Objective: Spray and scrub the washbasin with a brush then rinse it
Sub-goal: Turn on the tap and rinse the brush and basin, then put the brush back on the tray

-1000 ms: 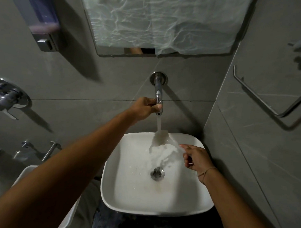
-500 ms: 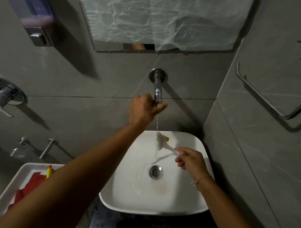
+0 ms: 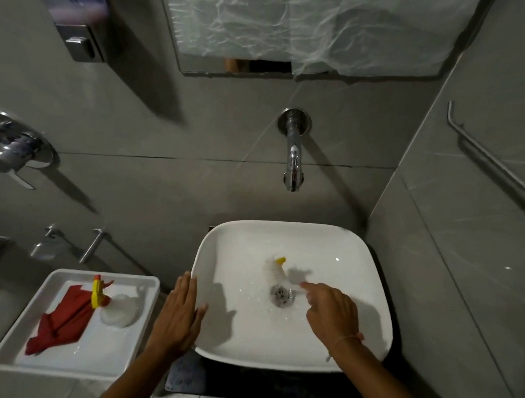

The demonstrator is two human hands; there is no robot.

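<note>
- Where two grey tiled walls (image 3: 214, 191) meet in a corner: mirror (image 3: 306, 30) high up, mostly draped in crinkled clear plastic film.
- White square washbasin (image 3: 361, 327) below, set into that corner, inside wet, round metal drain (image 3: 282, 294) at the middle.
- White rectangular tray (image 3: 106, 363) well left of the washbasin, holding a red cloth (image 3: 60, 319) and a clear spray bottle (image 3: 114, 308) lying on its side, yellow-and-red nozzle toward the wall.
- Chrome bar (image 3: 489, 156) on the right wall; soap dispenser (image 3: 79, 28) top left; chrome mixer handle (image 3: 16, 148) at the left edge.
- Left hand (image 3: 177, 315) laid flat on the washbasin's left rim, fingers (image 3: 186, 288) stretched out and together, gripping nothing.
- Right hand (image 3: 331, 314) inside the washbasin just right of the drain, index finger forward, other fingers curled around the thin handle; closed on the brush, though blurred.
- Chrome tap (image 3: 293, 158) jutting from the back wall above the washbasin, no stream visible beneath.
- White brush (image 3: 273, 270) with a yellow tip, head just behind the drain, low in the washbasin, blurred.
</note>
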